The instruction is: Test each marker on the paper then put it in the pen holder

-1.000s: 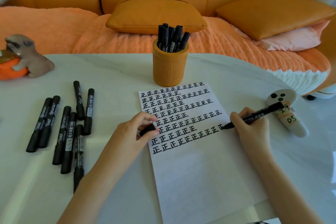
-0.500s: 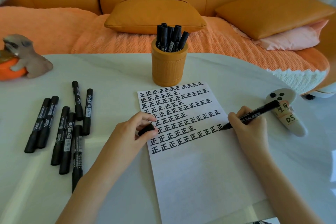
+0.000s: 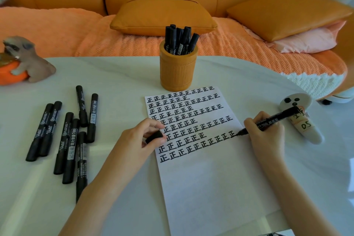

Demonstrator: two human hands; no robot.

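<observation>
A white sheet of paper (image 3: 210, 178) lies on the table, its upper half filled with rows of black characters. My right hand (image 3: 268, 130) grips an uncapped black marker (image 3: 275, 119), its tip touching the paper at the right end of a row. My left hand (image 3: 138, 140) rests on the paper's left edge and pinches the black cap (image 3: 154, 137). An orange pen holder (image 3: 178, 69) stands behind the paper with several black markers (image 3: 180, 39) in it. Several capped black markers (image 3: 70, 134) lie loose on the table to the left.
A grey dog figurine (image 3: 28, 61) leaning on an orange ball sits at the table's far left. A white ghost-shaped object (image 3: 302, 120) with taped labels lies right of the paper. Behind the white table (image 3: 115, 78) is an orange sofa with cushions (image 3: 162, 15).
The marker tip has shifted slightly along the row's right end as my right hand writes. My left hand and the cap have stayed in place.
</observation>
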